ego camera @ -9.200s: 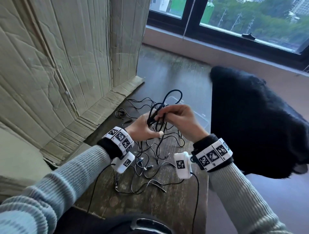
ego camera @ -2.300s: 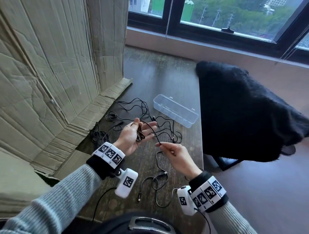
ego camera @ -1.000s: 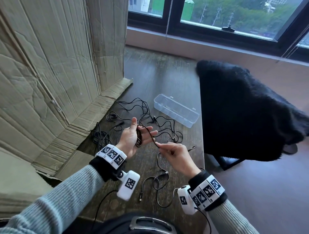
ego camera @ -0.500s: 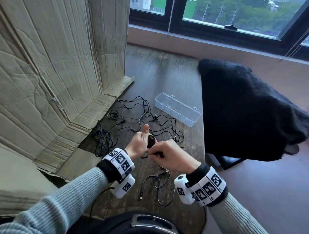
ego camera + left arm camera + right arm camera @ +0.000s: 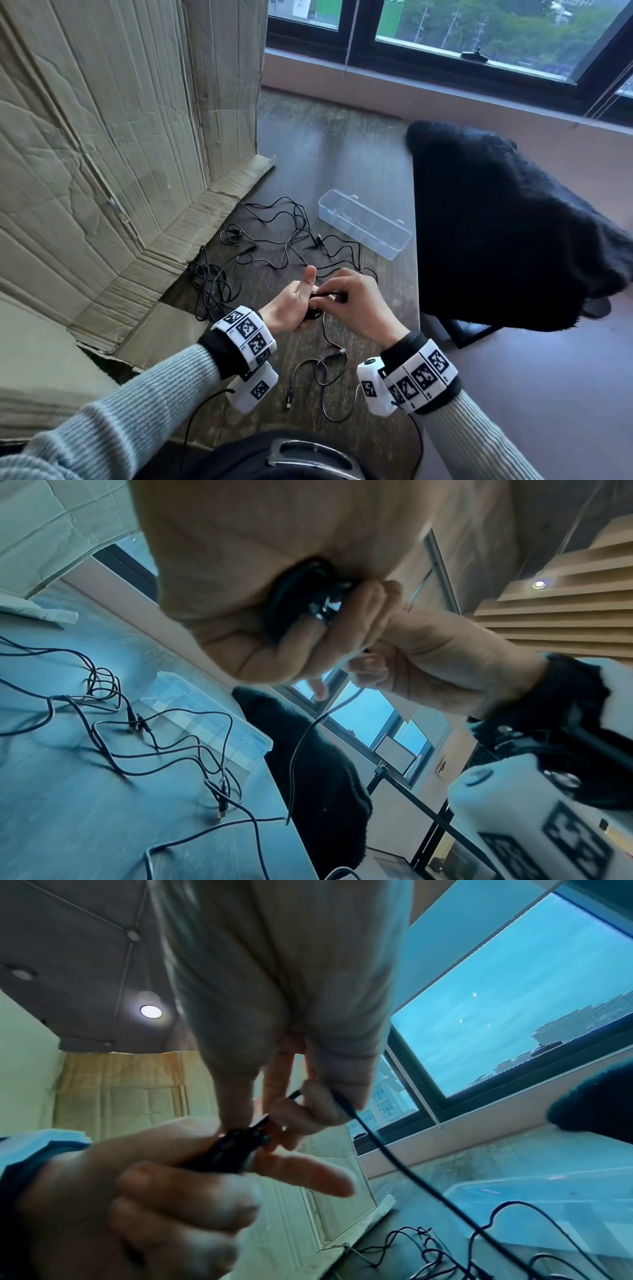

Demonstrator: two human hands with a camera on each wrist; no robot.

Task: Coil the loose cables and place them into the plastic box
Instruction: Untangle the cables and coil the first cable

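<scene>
A small black cable coil (image 5: pixel 313 310) is being gripped by the left hand (image 5: pixel 291 305); its free strand (image 5: pixel 327 334) is being pinched by the right hand (image 5: pixel 356 301), with the plastic box (image 5: pixel 364 229) lying at 1 o'clock.

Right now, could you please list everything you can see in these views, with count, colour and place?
Small coil of thin black cable: one, black, held between both hands above the table, its tail hanging to the tabletop.
Loose thin black cables: several, count unclear, black, tangled on the table beyond the hands.
Clear rectangular plastic box: one, transparent, open and empty, far right on the table.
Dark wooden table: one, dark brown.
Creased cardboard sheets: beige, standing along the table's left.
Fuzzy black fabric: one, black, right of the table.
Left hand: grips the coil.
Right hand: pinches the cable at the coil.
</scene>
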